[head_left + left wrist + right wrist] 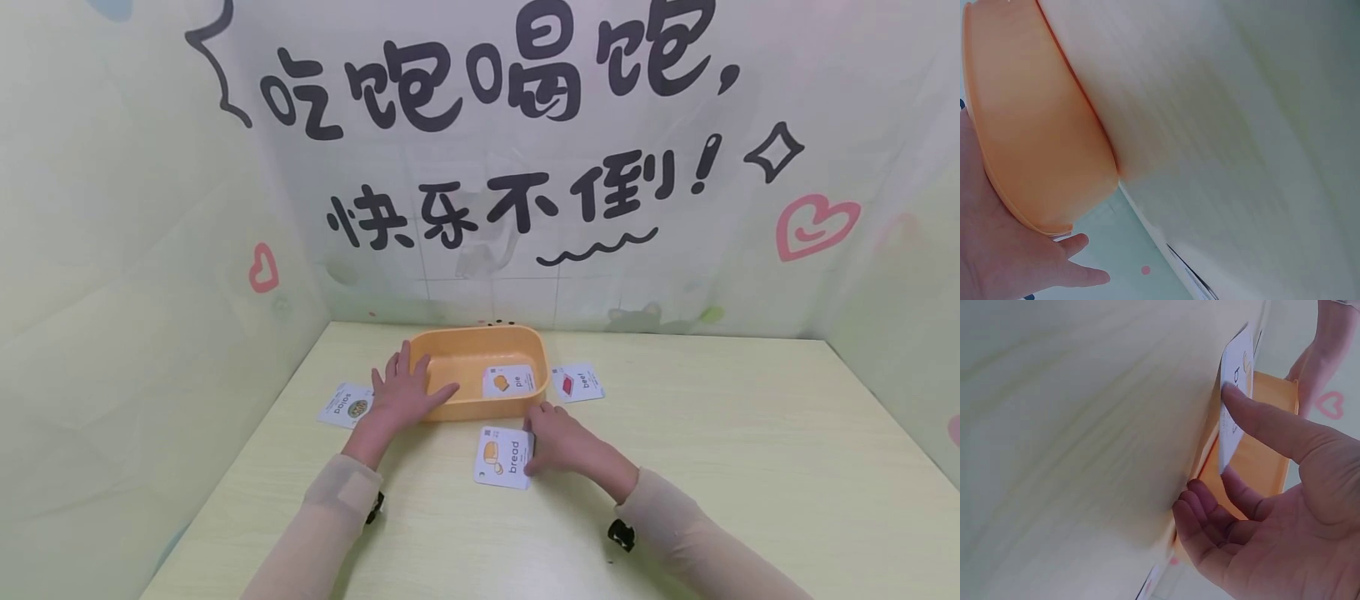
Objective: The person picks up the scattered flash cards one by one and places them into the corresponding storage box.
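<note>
An orange plastic bin stands near the back of the table, a white "pie" card inside it at the right. My left hand rests over the bin's left end with its fingers spread and straight. In front of the bin, my right hand pinches a white "bread" card by its right edge. The right wrist view shows this card tilted up between thumb and fingers, close to the bin. The other fingers of that hand are bent near the tabletop.
A "salad" card lies left of the bin, partly behind my left hand. On the right, a "beef" card lies beside the bin. A wall sheet with writing rises behind the pale wooden table.
</note>
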Motion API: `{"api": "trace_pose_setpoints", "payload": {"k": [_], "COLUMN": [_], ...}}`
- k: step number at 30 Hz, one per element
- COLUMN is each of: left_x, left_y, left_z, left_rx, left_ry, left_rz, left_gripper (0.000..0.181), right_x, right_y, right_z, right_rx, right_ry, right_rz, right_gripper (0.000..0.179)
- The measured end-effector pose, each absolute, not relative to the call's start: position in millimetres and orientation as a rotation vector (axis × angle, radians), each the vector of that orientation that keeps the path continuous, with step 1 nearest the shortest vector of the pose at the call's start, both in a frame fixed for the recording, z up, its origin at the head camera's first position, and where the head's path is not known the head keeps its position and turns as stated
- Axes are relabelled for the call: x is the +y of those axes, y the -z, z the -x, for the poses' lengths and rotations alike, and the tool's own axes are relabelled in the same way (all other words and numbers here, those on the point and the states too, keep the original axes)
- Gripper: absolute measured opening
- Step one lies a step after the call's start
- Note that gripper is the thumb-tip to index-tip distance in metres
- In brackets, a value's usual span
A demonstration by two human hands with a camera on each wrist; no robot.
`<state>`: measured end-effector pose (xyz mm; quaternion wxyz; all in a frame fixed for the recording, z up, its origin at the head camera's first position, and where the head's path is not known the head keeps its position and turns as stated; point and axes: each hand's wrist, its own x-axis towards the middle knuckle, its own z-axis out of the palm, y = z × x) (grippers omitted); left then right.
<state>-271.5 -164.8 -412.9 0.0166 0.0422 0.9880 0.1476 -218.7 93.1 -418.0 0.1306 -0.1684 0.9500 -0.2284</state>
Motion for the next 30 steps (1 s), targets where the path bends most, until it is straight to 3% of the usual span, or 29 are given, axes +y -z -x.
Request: {"api": "trace_pose_setpoints", "payload": {"k": [14, 30], "left_x": [-164, -164], "left_y": [412, 412], "left_z": [272, 272], "left_rx": [3.056, 3.061], "left_ry": [-0.458, -0.464], "left_rz": [-0.127, -0.123], "left_gripper": [0.092, 0.091], "right_x": [109, 122], "right_y": [425, 402], "right_z": [237, 246], "right_rx": [2.390, 2.174], "right_ry": [1.287, 1.601], "right_rz": [0.348, 0.266], "right_gripper": [0.016, 0.023]}}
